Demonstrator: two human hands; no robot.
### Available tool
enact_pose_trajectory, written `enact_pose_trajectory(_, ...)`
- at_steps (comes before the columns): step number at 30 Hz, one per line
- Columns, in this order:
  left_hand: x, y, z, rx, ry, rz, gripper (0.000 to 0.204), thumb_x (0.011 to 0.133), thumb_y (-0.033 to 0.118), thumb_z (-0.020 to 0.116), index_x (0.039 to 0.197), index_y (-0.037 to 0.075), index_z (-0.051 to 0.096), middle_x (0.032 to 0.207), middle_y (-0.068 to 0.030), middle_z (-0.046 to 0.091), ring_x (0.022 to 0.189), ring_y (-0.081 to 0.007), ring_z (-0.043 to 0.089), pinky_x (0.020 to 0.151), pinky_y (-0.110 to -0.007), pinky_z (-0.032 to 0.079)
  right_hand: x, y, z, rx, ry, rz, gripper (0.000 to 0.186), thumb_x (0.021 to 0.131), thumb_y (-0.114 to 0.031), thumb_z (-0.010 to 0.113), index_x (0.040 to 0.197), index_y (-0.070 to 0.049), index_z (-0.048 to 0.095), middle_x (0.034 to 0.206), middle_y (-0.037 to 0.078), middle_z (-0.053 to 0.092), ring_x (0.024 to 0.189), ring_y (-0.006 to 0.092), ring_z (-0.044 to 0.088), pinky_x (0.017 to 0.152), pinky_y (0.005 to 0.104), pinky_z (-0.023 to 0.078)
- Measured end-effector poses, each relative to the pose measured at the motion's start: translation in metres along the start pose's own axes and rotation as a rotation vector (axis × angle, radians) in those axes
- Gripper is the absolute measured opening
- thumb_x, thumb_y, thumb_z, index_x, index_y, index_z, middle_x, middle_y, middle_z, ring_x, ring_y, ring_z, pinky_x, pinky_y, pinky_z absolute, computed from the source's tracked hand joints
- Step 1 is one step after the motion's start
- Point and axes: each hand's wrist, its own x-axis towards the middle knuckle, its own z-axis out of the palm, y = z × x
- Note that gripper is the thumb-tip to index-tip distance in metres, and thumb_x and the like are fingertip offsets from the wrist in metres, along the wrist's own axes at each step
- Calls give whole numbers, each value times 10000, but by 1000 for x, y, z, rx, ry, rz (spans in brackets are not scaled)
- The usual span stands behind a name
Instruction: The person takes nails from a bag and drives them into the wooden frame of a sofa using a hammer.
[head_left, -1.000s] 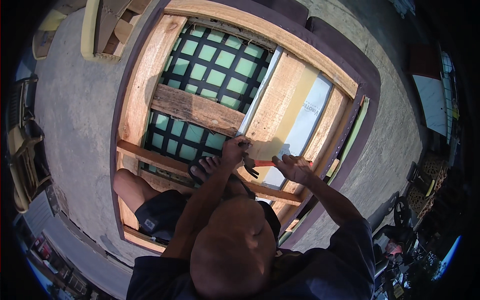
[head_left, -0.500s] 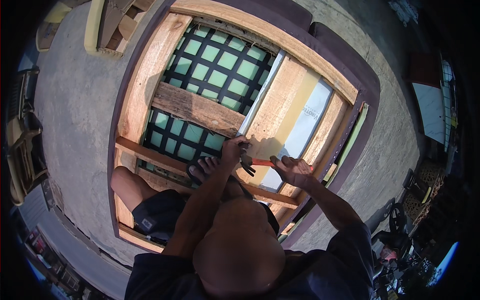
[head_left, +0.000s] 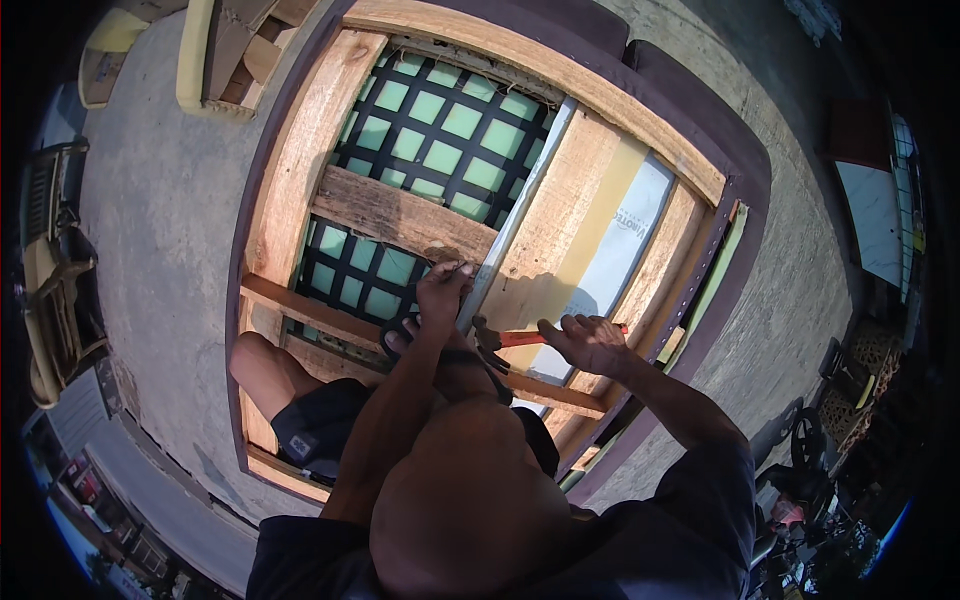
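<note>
My right hand [head_left: 588, 343] is wrapped round the red handle of a claw hammer [head_left: 518, 338], whose dark head points left toward my left hand. My left hand [head_left: 443, 290] is closed in a pinch at the right end of a short, rough wooden crosspiece [head_left: 390, 212]; whatever lies between its fingertips is too small to make out. The crosspiece meets a pale-edged lengthwise board [head_left: 555, 195] inside an upholstered furniture frame [head_left: 300, 170]. Black webbing [head_left: 425, 135] crosses over green material on the left side of the frame. The hammer head is beside the board, apart from my left hand.
A lower wooden rail [head_left: 320, 312] crosses the frame by my bent leg and foot. Dark purple upholstery [head_left: 690, 105] wraps the outer edge. A yellowish furniture piece [head_left: 195, 60] stands at the far left on the concrete floor [head_left: 160, 200]. A parked motorcycle [head_left: 800, 500] is at lower right.
My left hand has moved left and slightly up, away from the hammer head toward the crosspiece's end. The hammer in my right hand has shifted slightly left and down.
</note>
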Motion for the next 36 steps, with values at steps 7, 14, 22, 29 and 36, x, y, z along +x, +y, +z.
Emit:
enact_pose_trajectory(7, 15, 50, -55, 186, 50, 7, 160, 887, 120, 716, 977, -5, 672, 860, -45, 685, 727, -102, 648, 627, -235, 543, 15, 1, -12, -13, 69, -126, 341, 909, -205, 555, 1244, -167, 503, 733, 64, 519, 613, 195, 639, 459, 343, 520)
enact_pose_trajectory(14, 14, 74, -79, 255, 110, 21, 215, 913, 145, 687, 1027, -32, 643, 881, -71, 688, 720, -124, 640, 672, -260, 540, 25, 14, -18, -29, -76, -50, 296, 929, -212, 558, 1219, -158, 530, 686, 45, 512, 507, 193, 611, 416, 349, 483)
enact_pose_trajectory(22, -3, 58, -82, 445, 50, -95, 259, 945, 220, 652, 1037, -21, 646, 896, -76, 708, 710, -100, 624, 663, -248, 517, 11, -10, -33, 662, 276, 458, 227, 1006, -277, 527, 1108, -75, 533, 629, 86, 551, 510, 228, 572, 460, 376, 458)
enact_pose_trajectory(29, 16, 54, -90, 535, 33, -101, 239, 971, 237, 608, 965, 7, 676, 814, -34, 697, 630, -81, 609, 573, -241, 489, 14, -22, 38, 953, -88, 1019, 432, 1027, -482, 391, 1135, -81, 509, 785, 226, 608, 771, 316, 619, 728, 453, 470)
enact_pose_trajectory(36, 13, 51, -83, 737, -44, -135, 287, 973, 259, 581, 985, -13, 669, 766, -64, 708, 643, -110, 638, 600, -280, 506, -3, -33, 51, 780, 144, 938, 298, 1016, -354, 484, 1179, -106, 509, 641, 136, 563, 622, 288, 605, 565, 412, 468)
